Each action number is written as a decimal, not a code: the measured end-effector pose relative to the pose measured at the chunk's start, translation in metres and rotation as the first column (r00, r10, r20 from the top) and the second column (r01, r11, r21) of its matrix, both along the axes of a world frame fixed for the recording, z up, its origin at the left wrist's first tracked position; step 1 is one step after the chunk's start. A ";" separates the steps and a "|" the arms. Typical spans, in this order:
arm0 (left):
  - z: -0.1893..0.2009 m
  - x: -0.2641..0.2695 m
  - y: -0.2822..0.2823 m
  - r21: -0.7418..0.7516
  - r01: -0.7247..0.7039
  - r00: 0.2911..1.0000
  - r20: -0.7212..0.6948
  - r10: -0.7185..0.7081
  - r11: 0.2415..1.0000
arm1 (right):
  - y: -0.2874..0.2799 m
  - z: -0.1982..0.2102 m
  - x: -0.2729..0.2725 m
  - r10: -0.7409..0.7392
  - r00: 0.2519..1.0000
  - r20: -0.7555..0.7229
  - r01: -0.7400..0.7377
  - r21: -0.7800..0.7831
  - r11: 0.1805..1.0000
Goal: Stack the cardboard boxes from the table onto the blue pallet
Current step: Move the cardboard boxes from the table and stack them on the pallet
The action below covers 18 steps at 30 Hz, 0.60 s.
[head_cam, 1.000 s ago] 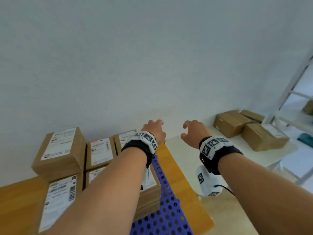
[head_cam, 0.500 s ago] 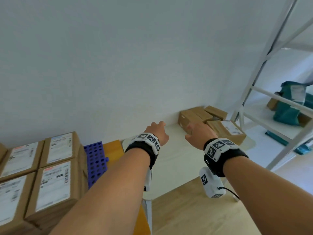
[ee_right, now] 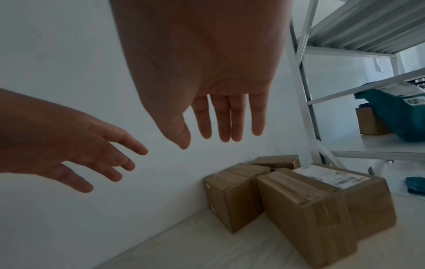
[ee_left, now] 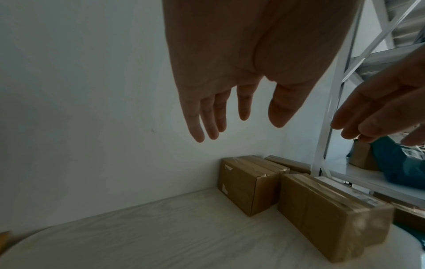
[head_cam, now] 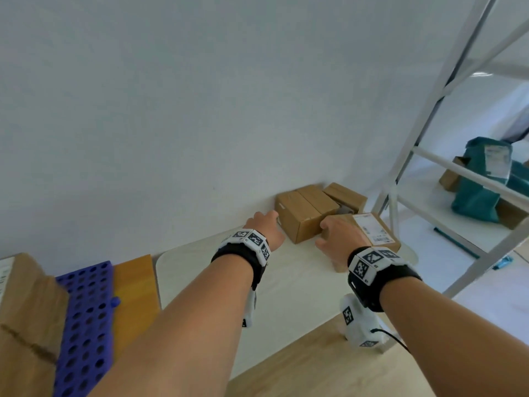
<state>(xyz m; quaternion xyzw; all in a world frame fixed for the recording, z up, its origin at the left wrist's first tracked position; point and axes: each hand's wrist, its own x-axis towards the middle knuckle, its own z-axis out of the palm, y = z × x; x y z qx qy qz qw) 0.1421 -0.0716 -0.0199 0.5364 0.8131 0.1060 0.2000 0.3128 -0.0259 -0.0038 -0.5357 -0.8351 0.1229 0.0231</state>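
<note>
While both hands (head_cam: 264, 228) (head_cam: 340, 239) hover with fingers (ee_left: 208, 116) apart, three boxes (head_cam: 305, 213), perhaps more, share the table (head_cam: 286, 282)

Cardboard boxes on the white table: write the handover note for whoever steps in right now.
Left hand: open, empty, above the table.
Right hand: open, empty, reaching toward the labelled box.
On the table: the labelled box, the plain box at the wall, a small box behind.
Done: at least one box sits on the blue pallet.
Left: carry the three table boxes over and stack them.
</note>
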 end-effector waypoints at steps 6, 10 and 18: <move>-0.021 -0.016 0.084 -0.032 -0.028 0.994 0.105 0.031 0.999 | 0.074 -0.012 -0.019 -0.010 1.000 0.013 0.012 -0.093 0.996; -0.032 -0.021 0.122 -0.053 -0.026 0.989 0.145 0.034 0.998 | 0.107 -0.022 -0.027 -0.021 1.000 0.016 0.023 -0.142 0.990; -0.061 -0.023 0.166 -0.123 -0.028 0.979 0.195 0.052 0.992 | 0.161 -0.051 -0.043 0.000 1.000 -0.015 -0.003 -0.229 0.973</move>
